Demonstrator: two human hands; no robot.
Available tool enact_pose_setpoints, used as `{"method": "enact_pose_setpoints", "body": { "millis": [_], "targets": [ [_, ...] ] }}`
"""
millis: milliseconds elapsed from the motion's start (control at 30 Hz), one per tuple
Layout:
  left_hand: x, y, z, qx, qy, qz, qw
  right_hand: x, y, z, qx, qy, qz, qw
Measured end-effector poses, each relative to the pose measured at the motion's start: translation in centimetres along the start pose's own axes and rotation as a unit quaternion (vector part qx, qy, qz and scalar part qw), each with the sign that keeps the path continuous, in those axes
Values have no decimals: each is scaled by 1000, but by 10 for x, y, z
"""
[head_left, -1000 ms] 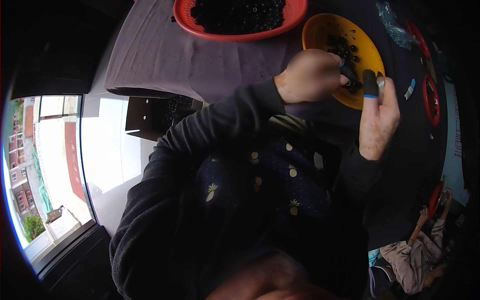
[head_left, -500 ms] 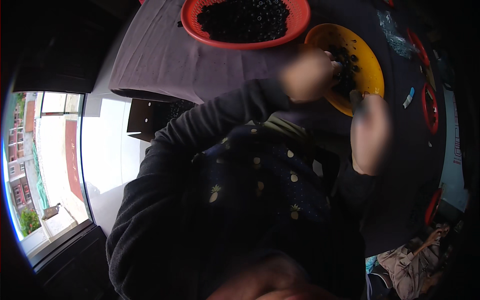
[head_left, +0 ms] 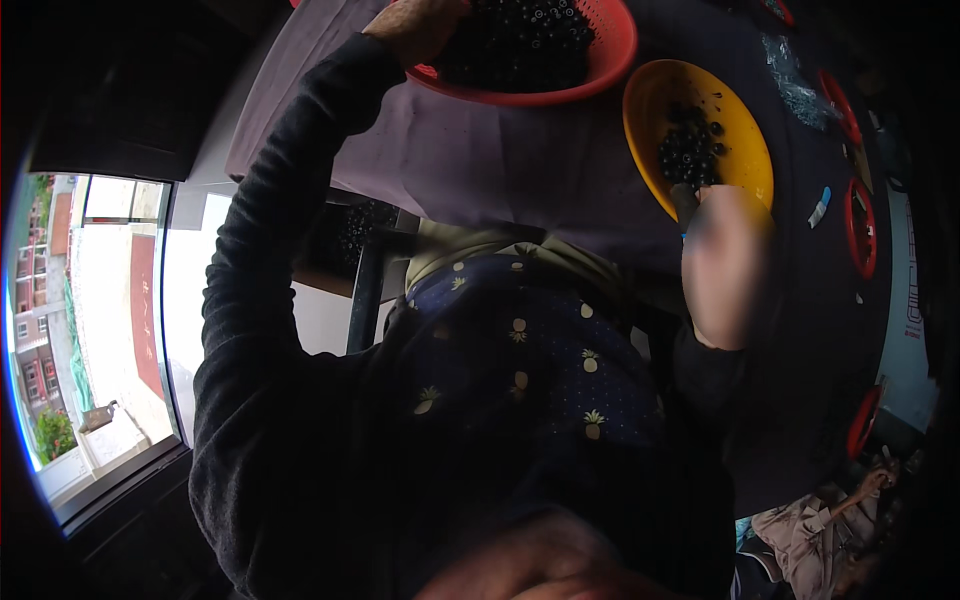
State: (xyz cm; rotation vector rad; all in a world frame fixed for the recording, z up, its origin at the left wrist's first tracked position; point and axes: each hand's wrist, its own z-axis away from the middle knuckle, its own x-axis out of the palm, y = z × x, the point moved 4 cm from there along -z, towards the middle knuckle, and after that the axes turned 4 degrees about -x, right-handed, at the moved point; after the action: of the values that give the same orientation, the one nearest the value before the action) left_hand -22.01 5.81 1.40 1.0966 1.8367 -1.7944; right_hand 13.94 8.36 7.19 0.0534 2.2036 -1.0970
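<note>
My left hand (head_left: 418, 28) reaches over the left rim of a red plastic basket (head_left: 622, 60), at the top edge of the view. Its fingers are mostly cut off or lost against the dark contents. Small round black parts (head_left: 520, 50) fill the basket, some with a pale ring on them. Farther right, a yellow bowl (head_left: 748, 110) holds a heap of similar black parts (head_left: 692, 145). At the bowl's near rim my right hand (head_left: 722, 270), smeared by motion, is closed around a short dark stick-like tool (head_left: 686, 203).
A dark purple cloth (head_left: 500, 160) covers the table. To the right lie a blue-and-white small object (head_left: 820, 207), clear plastic wrapping (head_left: 795, 85) and several red trays (head_left: 860, 230). A person in a beige top (head_left: 810, 540) sits at lower right. A window (head_left: 100, 330) is at left.
My left hand has moved from the yellow bowl up and left to the red basket. My right hand stays beside the bowl, still holding the dark tool.
</note>
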Motion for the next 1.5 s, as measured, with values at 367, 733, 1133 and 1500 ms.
{"method": "enact_pose_setpoints", "body": {
  "millis": [367,733,1133,1500],
  "targets": [
    [34,0,-41,-94,-199,271,937,10,-6,2,30,-29,32,999],
    [68,3,-29,-133,-149,284,938,17,-3,7,0,-52,10,999],
    [70,4,-29,-87,-155,255,950,22,-2,10,3,-68,8,998],
    [-74,8,-13,-150,123,653,732,25,-3,1,12,-49,25,998]
  ]
}}
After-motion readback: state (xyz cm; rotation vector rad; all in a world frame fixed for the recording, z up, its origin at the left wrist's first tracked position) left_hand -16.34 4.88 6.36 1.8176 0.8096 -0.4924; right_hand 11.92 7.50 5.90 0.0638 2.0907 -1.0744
